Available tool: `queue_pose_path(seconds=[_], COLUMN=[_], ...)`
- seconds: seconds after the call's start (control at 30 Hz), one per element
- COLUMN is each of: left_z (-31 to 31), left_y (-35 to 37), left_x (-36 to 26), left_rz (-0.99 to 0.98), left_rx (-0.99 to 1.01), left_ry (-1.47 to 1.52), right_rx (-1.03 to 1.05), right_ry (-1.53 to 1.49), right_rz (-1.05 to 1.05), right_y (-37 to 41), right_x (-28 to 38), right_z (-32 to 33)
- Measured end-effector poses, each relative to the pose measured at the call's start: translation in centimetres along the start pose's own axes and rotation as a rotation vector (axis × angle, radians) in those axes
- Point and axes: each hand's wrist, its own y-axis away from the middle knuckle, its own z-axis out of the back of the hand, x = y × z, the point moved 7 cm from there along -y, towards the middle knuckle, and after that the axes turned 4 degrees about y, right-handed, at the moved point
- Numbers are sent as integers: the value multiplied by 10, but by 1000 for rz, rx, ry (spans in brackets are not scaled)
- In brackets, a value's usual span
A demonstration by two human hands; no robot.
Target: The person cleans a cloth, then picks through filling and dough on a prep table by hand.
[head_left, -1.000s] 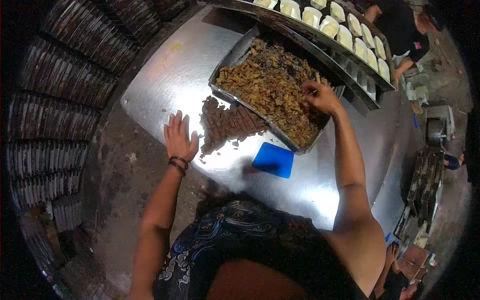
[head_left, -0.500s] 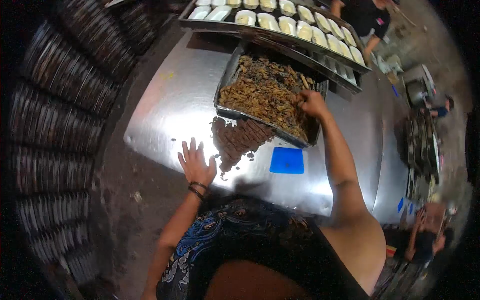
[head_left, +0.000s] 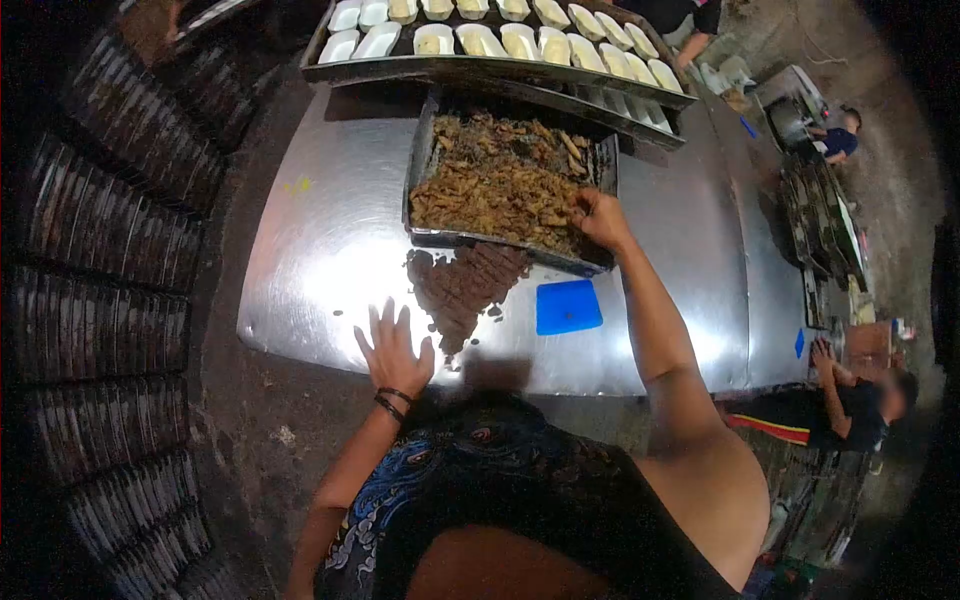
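Observation:
My left hand [head_left: 395,350] rests on the metal table with fingers spread, holding nothing, close to a crumbly dark brown mass [head_left: 468,288]. My right hand [head_left: 602,220] is over the right side of a deep metal tray [head_left: 411,190], fingers curled together at the chunky brown pieces [head_left: 495,195] that fill it. What those fingertips grip, if anything, is too small to make out. A flat blue scraper-like piece [head_left: 568,307] lies on the table between my right forearm and the brown mass.
Behind the deep tray, a large tray [head_left: 400,68] of white cups with pale filling sits on another tray. Racks of dark trays [head_left: 100,250] line the left. The table [head_left: 310,240] ends just before my body. Other people [head_left: 850,400] are at the right.
The whole view has shifted, so the trays and table appear further left and higher. My right hand stays at the tray's right side with curled fingers; my left hand remains flat.

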Motion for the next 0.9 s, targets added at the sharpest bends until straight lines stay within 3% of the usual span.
queue_pose_path(seconds=[0.07, 0.1, 0.2, 0.23, 0.33, 0.47, 0.57, 0.7, 0.8, 0.9], left_z=[1, 2, -4, -6, -11, -17, -19, -19, -19, -18], left_y=[0, 0, -1, -1, -3, -4, -4, -5, -6, -6], left_x=[-1, -3, -8, -11, -13, -19, -18, -15, -14, -15], left_rz=[18, 31, 88, 101, 156, 257, 266, 260, 264, 284], left_rx=[-22, -27, -76, -76, -46, -98, -104, -121, -135, -127], left_ry=[-20, -17, -73, -87, -97, -200, -208, -212, -197, -184], right_rx=[109, 148, 187, 183, 182, 185, 145, 243, 260, 470], right_ry=[9, -30, -274, -449, -578, -554, -429, -107, 310, 469], right_rz=[56, -27, -69, 20, -1, 39, 78, 67, 329, 343], right_y=[-8, -13, -27, -37, -51, -96, -127, -150, -151, -157], right_x=[11, 10, 5, -10, -19, -60, -85, -104, -100, -118], right_z=[9, 21, 49, 46, 76, 83, 80, 52, 20, -13])
